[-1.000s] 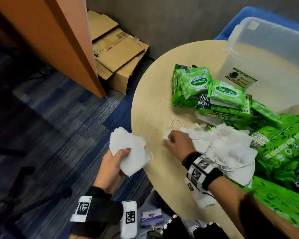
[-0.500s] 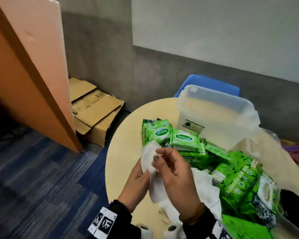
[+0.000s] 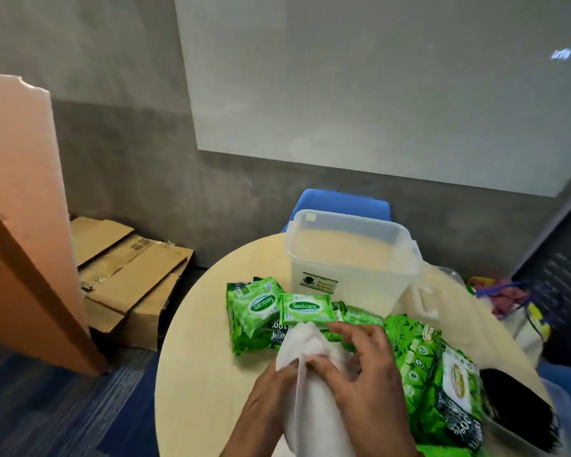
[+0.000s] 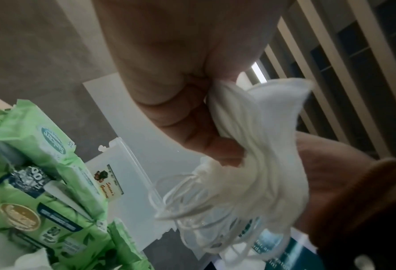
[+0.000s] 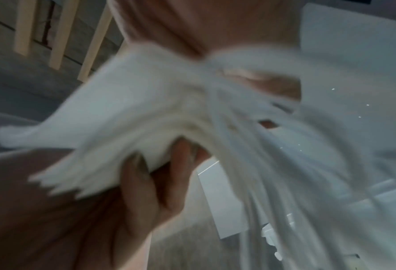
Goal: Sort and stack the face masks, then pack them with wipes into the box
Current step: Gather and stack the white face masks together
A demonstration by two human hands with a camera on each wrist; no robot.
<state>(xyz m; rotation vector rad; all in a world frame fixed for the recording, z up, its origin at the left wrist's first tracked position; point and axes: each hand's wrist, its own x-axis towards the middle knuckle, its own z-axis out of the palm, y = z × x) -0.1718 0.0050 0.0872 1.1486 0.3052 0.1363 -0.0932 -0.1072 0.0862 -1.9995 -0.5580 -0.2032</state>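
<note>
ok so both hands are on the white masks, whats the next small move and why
Probably square the bundle up. The left hand and right hand both grip the stack of masks above the table, and the right wrist view shows its edges fanned unevenly. The clear box is open and looks empty, so packing can follow.

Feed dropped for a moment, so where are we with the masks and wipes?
Partly stacked: both hands, left and right, grip a white mask stack above the table. Still left: the clear box looks empty, and the green wipe packs lie unpacked beside it.
</note>
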